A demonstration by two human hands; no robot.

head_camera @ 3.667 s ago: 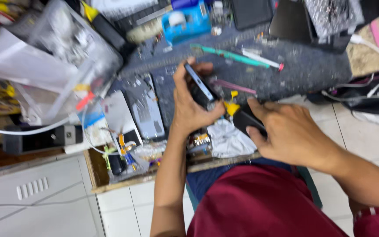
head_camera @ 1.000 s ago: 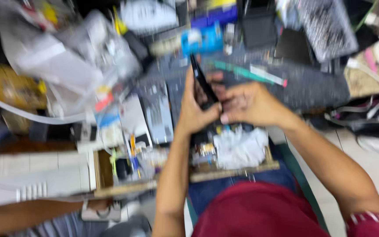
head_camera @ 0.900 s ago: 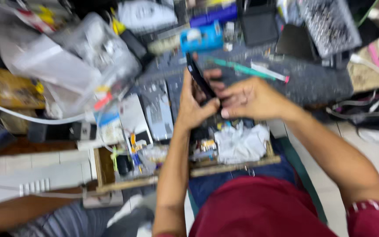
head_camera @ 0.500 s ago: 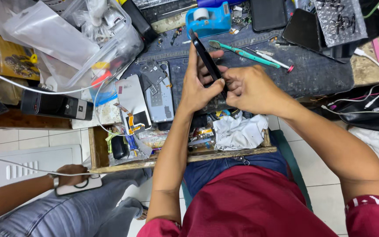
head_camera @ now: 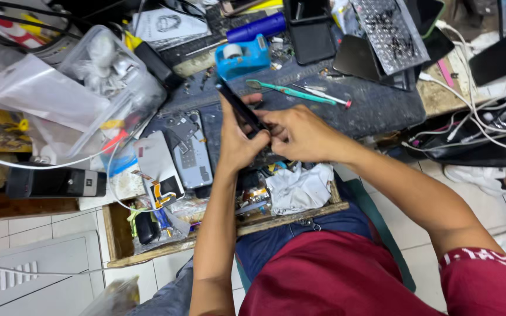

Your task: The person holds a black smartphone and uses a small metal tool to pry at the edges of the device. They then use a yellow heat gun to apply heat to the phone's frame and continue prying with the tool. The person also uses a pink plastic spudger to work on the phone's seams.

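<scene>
From the head view, the bench is crowded. A dark, grainy work mat [head_camera: 376, 105] covers the middle, with a teal-handled tool [head_camera: 291, 92] and a thin pen-like tool [head_camera: 323, 95] lying on it just past the hands. Behind them stands a blue tape dispenser [head_camera: 244, 55], and a flat tray of tiny screws [head_camera: 390, 32] leans over some dark slabs at the back. To the left, a clear plastic tub [head_camera: 106, 82] full of pale parts sits half under crinkled bags. Nearer, two opened phone backs [head_camera: 174, 158], grey and flat, lie side by side. A crumpled white cloth [head_camera: 300, 187] sits in a shallow wooden drawer [head_camera: 288, 219] right under the wrists. White cables [head_camera: 481, 117] trail across the right edge.

The phone [head_camera: 240, 108], a thin black slab, stands on edge, tilted away toward the tape dispenser, above the mat and clear of it. The left hand [head_camera: 235, 143] is clamped round its lower part, thumb along one face. The right hand [head_camera: 300, 131] comes in from the right, fingertips pinched against the phone's lower edge, touching the left hand. Nothing blocks the phone except the fingers themselves.
</scene>
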